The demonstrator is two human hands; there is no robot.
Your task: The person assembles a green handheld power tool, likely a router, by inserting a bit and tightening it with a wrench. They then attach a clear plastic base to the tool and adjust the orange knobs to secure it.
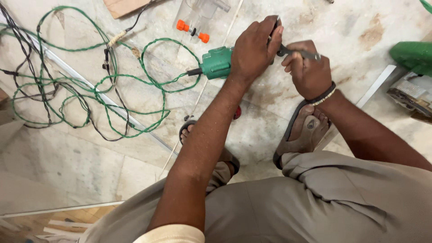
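my knees and sandals sit close below. my left hand (pixel 253 50) wraps the green power tool (pixel 218 63) on the floor, my right hand (pixel 307 67) grips a metal key (pixel 302 54) at its head; i'd judge turning comes next.

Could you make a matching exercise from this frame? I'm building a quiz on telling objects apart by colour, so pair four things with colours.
Things:
1. power tool body
2. coiled cable
3. caps on the clear plastic part
4. trousers

Colours:
A. orange
B. grey-brown
C. teal green
D. bright green

The left hand grips the power tool; the right hand holds a metal wrench against it.

Pairs: 1-C, 2-D, 3-A, 4-B
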